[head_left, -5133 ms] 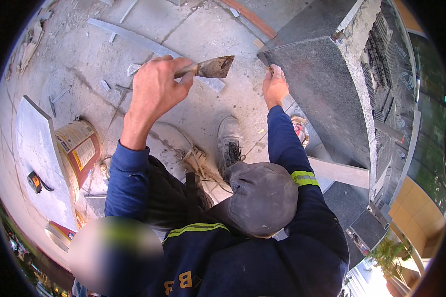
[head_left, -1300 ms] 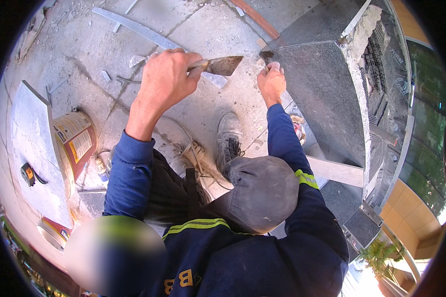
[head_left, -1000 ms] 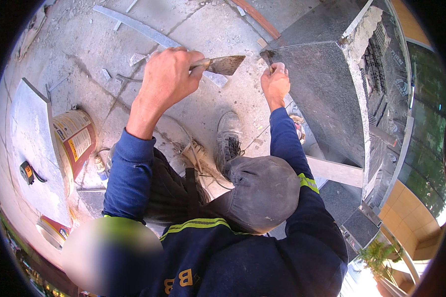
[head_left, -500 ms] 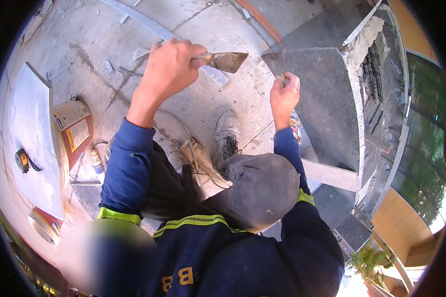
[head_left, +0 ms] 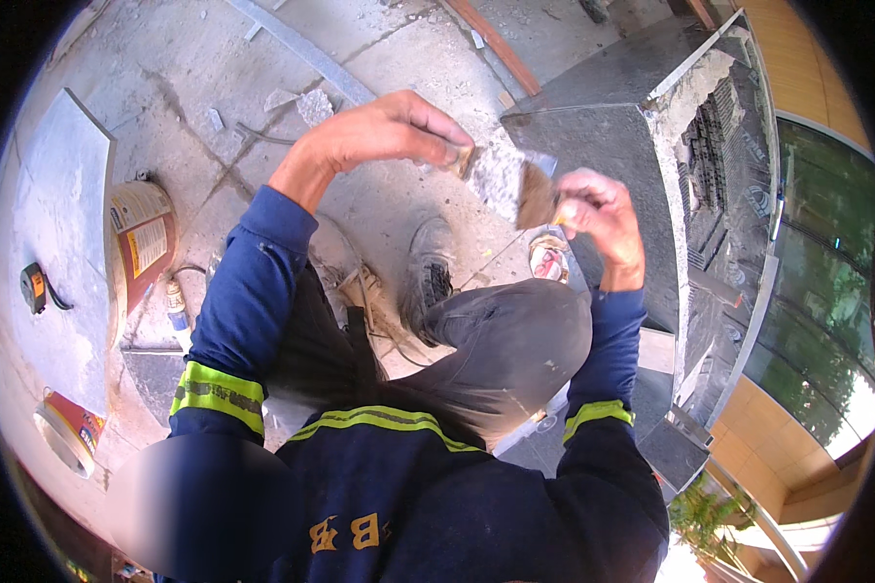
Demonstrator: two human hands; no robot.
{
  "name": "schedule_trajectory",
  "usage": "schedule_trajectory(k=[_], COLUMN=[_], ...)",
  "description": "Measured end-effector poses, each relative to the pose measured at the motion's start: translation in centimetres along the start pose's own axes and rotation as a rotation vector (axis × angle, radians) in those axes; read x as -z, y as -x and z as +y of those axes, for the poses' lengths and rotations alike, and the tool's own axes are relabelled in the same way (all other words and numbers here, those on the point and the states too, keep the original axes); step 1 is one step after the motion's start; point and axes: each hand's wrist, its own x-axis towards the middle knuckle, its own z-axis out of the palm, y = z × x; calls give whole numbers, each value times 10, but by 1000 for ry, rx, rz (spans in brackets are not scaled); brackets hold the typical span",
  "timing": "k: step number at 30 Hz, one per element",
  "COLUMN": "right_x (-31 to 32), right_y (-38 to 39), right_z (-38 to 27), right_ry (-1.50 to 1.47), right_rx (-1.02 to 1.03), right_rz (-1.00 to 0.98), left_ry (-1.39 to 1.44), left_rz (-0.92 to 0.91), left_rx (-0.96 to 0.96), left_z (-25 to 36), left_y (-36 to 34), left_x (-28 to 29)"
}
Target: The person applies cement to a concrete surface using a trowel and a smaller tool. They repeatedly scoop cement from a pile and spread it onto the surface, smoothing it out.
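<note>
My left hand (head_left: 391,131) is closed on the handle of a putty knife (head_left: 496,178), whose wide blade looks whitish and mottled. Opposite it, my right hand (head_left: 601,216) pinches the yellowish handle of a second scraper (head_left: 536,198) with a darker, brownish blade. The two blades meet or overlap in front of me, above the floor; motion blur hides exactly how they touch. Just right of them stands a dark stone-clad block (head_left: 603,155) with a rough, mortar-smeared edge.
A grey slab (head_left: 63,253) carrying a tape measure (head_left: 37,288) rests by a reddish bucket (head_left: 146,233) on the left. Another bucket (head_left: 71,433) lies below it. A long grey strip (head_left: 306,51) and stone fragments (head_left: 314,107) lie on the dusty floor.
My hands have come together from apart. The left swung its putty knife rightward and down; the right turned inward, bringing its scraper against or beside the other blade.
</note>
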Motion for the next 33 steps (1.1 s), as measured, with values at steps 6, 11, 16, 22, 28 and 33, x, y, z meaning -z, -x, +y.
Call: schedule_trajectory(k=[6, 11, 16, 22, 28, 33], right_x=[13, -1, -22, 54, 82, 82], right_y=[-50, -114, -202, -304, -348, -370], right_z=[-89, -121, -113, -10, 73, 116], right_ry=[507, 741, 863, 822, 497, 762], right_rx=[-47, 98, 52, -229, -526, -591], right_rz=[18, 40, -11, 56, 160, 205], left_ry=[445, 451, 484, 165, -140, -69], left_rz=[66, 435, 748, 932, 1287, 1340], left_rx=[-287, -394, -210, 8, 103, 16], left_z=[5, 1, 16, 37, 73, 70], left_y=[38, 65, 78, 116, 156, 154], left_x=[41, 88, 70, 48, 1, 0])
